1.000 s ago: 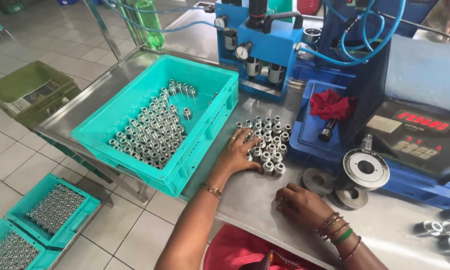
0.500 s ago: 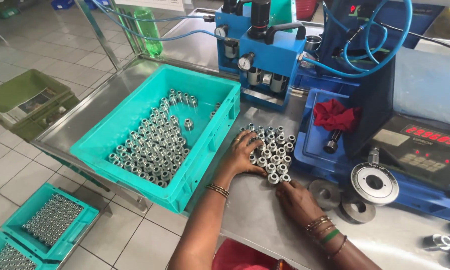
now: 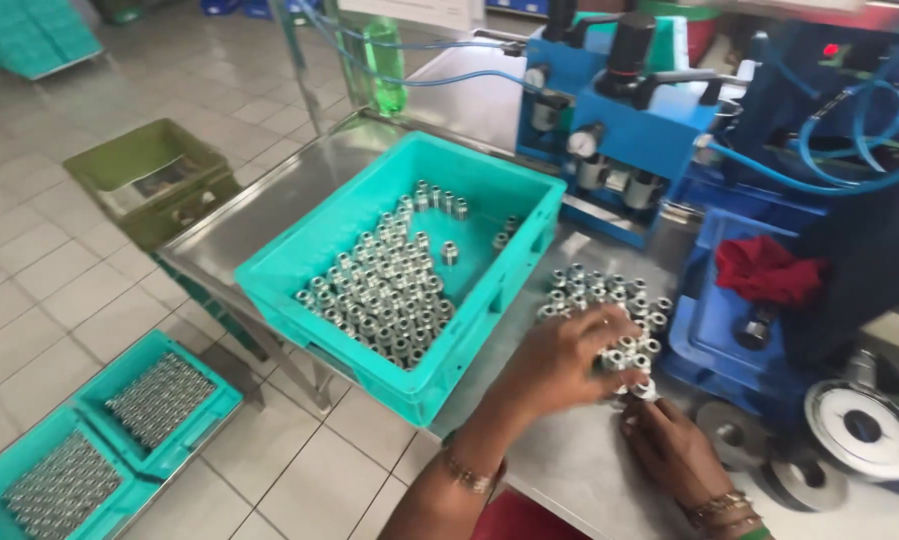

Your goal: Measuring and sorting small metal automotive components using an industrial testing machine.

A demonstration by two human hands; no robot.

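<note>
1. head view: the left hand (image 3: 560, 362) lies over the near edge of a cluster of small silver threaded metal fittings (image 3: 610, 300) standing on the stainless steel table (image 3: 570, 460). its fingers are curled loosely over several fittings; whether this grip is closed on any one piece cannot be told.
2. head view: the right hand (image 3: 670, 445) sits just beside the left, nearer the table's front edge. its fingertips pinch one small silver fitting (image 3: 646, 389) at the near corner of the cluster, so this grip is closed on that piece. beaded bracelets (image 3: 722, 508) circle the right wrist, and a thin gold bracelet (image 3: 467, 473) circles the left.
3. head view: left of the cluster and touching the table stands a turquoise plastic crate (image 3: 490, 190), open at the top, with many more silver fittings (image 3: 385, 290) standing in rows on its floor.
4. head view: behind the cluster is a blue pneumatic press machine (image 3: 620, 130) with gauges and blue hoses (image 3: 830, 170). a crumpled red cloth (image 3: 768, 270) lies on a blue machine base (image 3: 715, 325) to the right. round grey metal discs (image 3: 860, 425) lie near the right hand.
5. head view: on the tiled floor (image 3: 60, 260) stand an olive green plastic crate (image 3: 155, 180) and, nearer, two turquoise trays of metal parts (image 3: 90, 450).
</note>
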